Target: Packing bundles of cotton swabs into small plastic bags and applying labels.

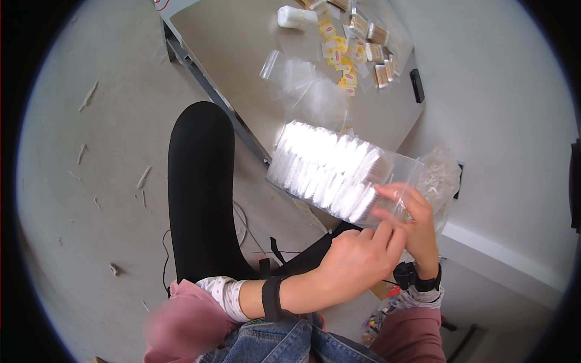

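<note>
A large clear zip bag [399,166] packed with rows of white-tipped cotton swabs [321,163] lies across the near corner of the table. The open-looking end of the bag points right, toward my hands. My left hand [363,254] reaches across, its fingers pinched at the bag's lower right corner. My right hand [420,221] holds the same end, fingers curled over the plastic and slightly blurred. Whether the zip strip is parted I cannot tell.
On the table [236,57] lie flat empty clear bags [311,88], yellow-and-white cards [336,54], bundles of wooden-stick swabs [378,33] and a white roll [296,18]. A black object [417,86] sits at the right edge by the wall. Another filled plastic bag [442,178] hangs beside my right hand.
</note>
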The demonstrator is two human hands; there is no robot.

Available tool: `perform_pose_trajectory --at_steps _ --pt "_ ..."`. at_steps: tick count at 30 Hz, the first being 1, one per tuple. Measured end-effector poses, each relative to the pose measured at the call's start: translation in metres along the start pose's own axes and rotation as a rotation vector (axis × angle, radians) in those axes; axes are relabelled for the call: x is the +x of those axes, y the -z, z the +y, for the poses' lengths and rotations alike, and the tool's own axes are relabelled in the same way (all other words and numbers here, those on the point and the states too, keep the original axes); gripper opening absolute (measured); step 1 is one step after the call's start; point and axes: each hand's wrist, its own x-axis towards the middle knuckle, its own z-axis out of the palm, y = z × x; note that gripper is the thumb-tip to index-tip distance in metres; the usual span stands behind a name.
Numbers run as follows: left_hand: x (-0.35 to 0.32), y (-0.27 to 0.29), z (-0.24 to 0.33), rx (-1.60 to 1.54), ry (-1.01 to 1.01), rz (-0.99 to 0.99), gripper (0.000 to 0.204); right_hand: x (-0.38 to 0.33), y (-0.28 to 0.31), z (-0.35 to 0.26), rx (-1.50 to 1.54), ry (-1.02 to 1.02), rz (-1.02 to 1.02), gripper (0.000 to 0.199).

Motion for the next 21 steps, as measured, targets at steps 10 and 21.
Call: perform_pose_trajectory --at_steps 10,21 --pt "0.004 0.020 -0.012 -0.026 0.042 -0.140 0.030 0.010 0.023 -0.004 -0.138 0.105 0.087 0.034" --pt "0.026 0.041 -0.030 -0.305 -0.075 -0.310 0.022 0.258 0.009 0.242 -0.182 0.017 0.306 0.061"
